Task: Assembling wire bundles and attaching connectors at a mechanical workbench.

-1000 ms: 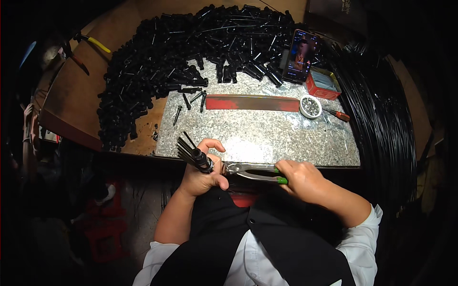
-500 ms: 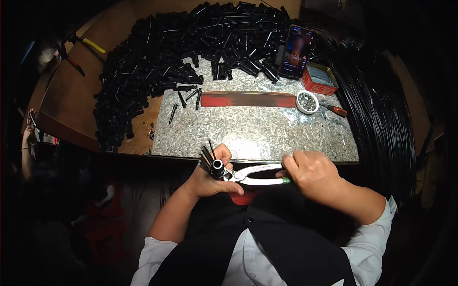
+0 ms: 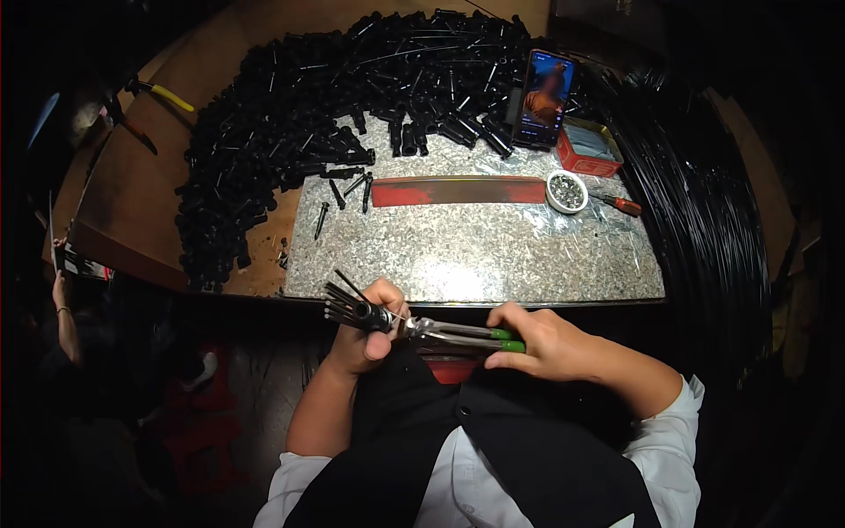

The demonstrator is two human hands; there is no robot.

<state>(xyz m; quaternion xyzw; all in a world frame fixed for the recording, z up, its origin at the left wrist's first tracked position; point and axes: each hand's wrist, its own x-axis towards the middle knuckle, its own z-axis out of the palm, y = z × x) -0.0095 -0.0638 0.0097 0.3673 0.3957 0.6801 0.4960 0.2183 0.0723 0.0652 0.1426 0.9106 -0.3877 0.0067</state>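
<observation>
Gripping green-handled pliers (image 3: 458, 330), the right hand (image 3: 550, 343) was located at the near edge of the speckled slab (image 3: 493, 238), with the handles closer together than half a second earlier. At that same edge, nearer the slab's left end, the left hand (image 3: 361, 343) was clenched around thin black rods (image 3: 338, 299) and a black tube (image 3: 373, 316), whose open end, previously facing the camera, had turned leftward.

Open front of slab (image 3: 466, 238), black pile (image 3: 299, 106) beyond
</observation>
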